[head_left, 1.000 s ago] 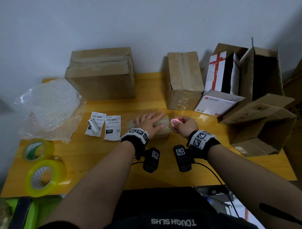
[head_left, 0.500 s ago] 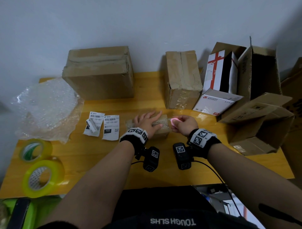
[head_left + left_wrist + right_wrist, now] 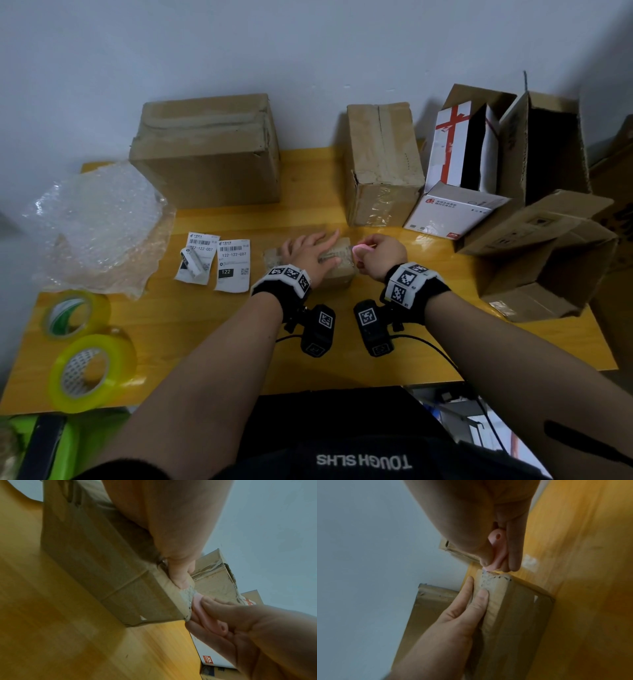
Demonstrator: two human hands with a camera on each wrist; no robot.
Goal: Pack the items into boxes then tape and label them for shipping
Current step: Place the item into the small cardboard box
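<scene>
1. The table (image 3: 212, 329) carries the small box (image 3: 337, 274), lying flat at its middle, long axis running left to right.
2. The left hand (image 3: 308, 255), fingers straight, presses flat on the box top.
3. The right hand (image 3: 380, 255) pinches a pink cutter (image 3: 359, 253) touching the box's right end, so this hand is nearer the tape there.

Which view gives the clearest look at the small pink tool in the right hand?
The right wrist view: the pink tool shows along its length, pinched by the right hand, its tip at the small box corner. The left wrist view shows it mostly wrapped by fingers; the head view shows only a small pink spot.
</scene>
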